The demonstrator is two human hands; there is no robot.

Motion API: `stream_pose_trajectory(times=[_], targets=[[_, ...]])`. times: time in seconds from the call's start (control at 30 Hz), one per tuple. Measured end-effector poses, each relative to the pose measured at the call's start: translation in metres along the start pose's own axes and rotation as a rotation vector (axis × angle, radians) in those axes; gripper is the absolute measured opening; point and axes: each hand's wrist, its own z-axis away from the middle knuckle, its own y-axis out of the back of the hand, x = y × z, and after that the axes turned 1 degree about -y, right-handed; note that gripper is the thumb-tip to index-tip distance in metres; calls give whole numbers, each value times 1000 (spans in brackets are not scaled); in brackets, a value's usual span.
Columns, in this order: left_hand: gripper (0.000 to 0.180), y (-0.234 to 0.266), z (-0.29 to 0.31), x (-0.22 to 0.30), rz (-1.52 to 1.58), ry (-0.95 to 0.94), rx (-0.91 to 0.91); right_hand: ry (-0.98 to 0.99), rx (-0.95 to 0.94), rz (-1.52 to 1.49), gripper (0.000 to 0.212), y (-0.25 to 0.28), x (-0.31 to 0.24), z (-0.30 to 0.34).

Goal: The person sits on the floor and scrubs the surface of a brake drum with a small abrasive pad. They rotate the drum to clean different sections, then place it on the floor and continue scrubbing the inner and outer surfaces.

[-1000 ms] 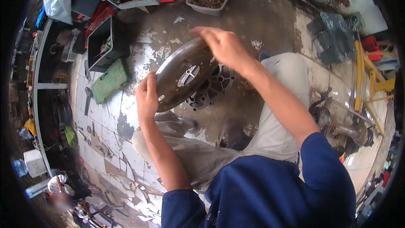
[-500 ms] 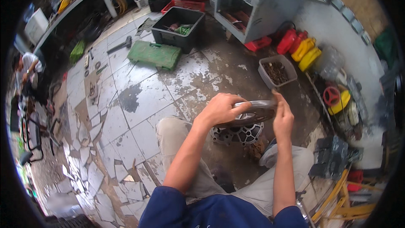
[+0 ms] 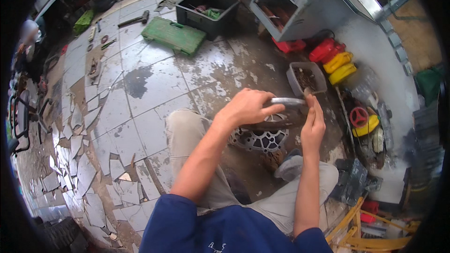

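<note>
A round, dark metal ring with a shiny rim is held up in front of my knees, tilted. My left hand grips its left side, thumb pointing right along the rim. At the opposite edge my right hand holds the ring, fingers pointing up and close together; part of its grip is hidden. Just beneath is a cast metal part with several openings in its face, partly covered by the ring and my left hand. It sits on something brown between my legs.
A bin of small brown pieces stands beyond my right hand. Farther off are a green case, a black crate and a hammer. Yellow jugs line the right wall. Broken tiles cover the left floor; a person is beyond.
The view has shifted, so the floor objects sit higher in it. The ring has tilted and more of the cast part's face shows below it. Both hands still hold the ring.
</note>
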Motion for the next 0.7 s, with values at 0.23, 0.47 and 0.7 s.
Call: stream_pose_trajectory(times=[0.23, 0.47, 0.7], targets=[[47, 1, -5, 4, 39, 7, -6, 92, -11, 96, 31, -1, 3, -5], [51, -4, -4, 4, 103, -17, 97, 118, -55, 83, 38, -2, -9, -7], [40, -1, -7, 12, 106, 53, 97, -71, -50, 96, 35, 2, -4, -13]])
